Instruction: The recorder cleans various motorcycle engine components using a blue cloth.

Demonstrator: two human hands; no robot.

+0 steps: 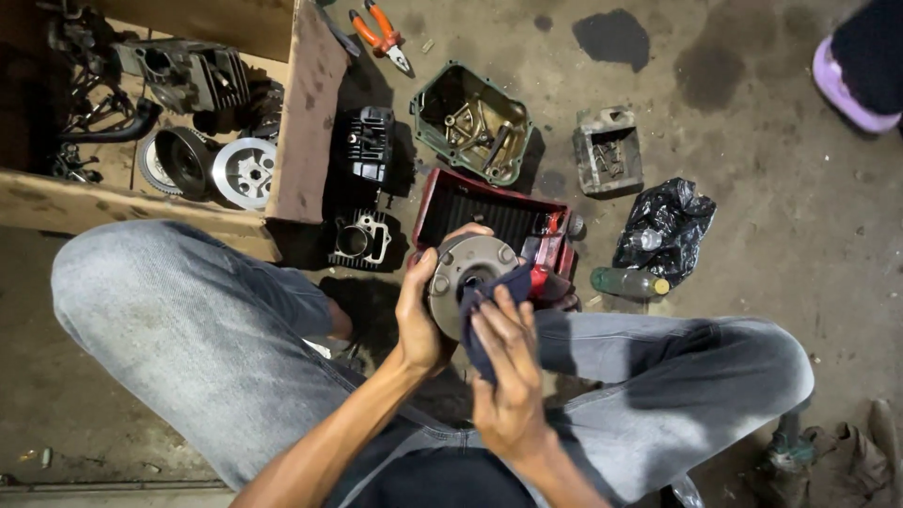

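A stained concrete floor is lying under everything, with the person squatting on it in grey jeans. The left hand is gripping the rim of a round metal disc, fingers curled about its edge, while the right hand is pressing a dark blue rag flat against its face, above the knees. Just behind the disc a red tray is sitting, with a green tray of bolts and orange pliers farther off and a wooden crate of engine parts to the left.

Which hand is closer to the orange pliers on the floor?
Left. The left hand grips the round metal part, closer below the orange pliers; the right hand sits lower, farther away.
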